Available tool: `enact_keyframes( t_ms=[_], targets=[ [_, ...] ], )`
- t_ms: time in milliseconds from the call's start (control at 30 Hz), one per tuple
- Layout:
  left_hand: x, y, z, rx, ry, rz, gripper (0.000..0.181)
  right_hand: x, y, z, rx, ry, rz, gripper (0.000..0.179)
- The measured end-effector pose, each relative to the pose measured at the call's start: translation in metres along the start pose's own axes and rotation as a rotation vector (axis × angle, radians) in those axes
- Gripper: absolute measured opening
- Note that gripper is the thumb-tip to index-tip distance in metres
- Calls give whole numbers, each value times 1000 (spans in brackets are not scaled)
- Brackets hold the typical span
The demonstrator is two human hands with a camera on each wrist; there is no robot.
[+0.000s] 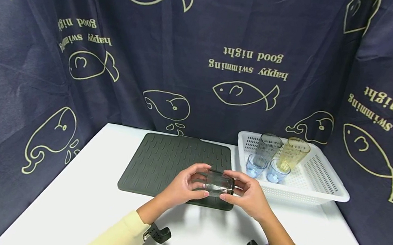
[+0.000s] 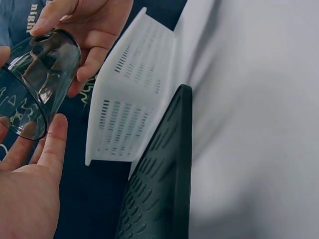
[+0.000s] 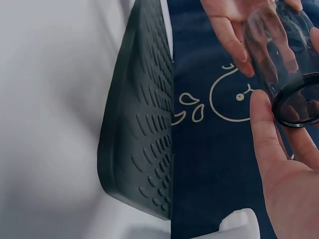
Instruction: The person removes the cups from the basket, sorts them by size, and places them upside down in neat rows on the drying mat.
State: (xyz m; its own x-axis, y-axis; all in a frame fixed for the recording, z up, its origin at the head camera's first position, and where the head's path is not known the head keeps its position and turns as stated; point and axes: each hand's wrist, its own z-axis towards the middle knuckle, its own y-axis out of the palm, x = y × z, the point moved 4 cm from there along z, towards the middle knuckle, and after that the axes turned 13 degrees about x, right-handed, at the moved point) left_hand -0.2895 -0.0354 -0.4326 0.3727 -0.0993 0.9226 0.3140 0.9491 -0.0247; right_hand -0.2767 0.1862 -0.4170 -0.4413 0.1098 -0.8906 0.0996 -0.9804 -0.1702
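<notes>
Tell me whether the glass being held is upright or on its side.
On its side: in the head view, the glass lies lengthwise between the left hand and right hand, one end toward each.

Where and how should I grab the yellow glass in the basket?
Probably grip the yellow glass round its upper wall, from above right: it rises above the blue cups in front of it, and the grey glass stands close on its left.
</notes>
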Motion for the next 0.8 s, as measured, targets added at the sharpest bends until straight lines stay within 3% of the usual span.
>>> enact_keyframes(
  t_ms=[400,567,800],
  targets=[
    [-1,-15,-7,-22,-16,47,80,4,12,4,3,40,23,64],
    [-4,-32,-10,-12,-19,155,81,9,18,7,23,56,61,63],
    [-9,-68,-16,40,-13,342,79,18,28,11,20,54,117,69]
  ],
)
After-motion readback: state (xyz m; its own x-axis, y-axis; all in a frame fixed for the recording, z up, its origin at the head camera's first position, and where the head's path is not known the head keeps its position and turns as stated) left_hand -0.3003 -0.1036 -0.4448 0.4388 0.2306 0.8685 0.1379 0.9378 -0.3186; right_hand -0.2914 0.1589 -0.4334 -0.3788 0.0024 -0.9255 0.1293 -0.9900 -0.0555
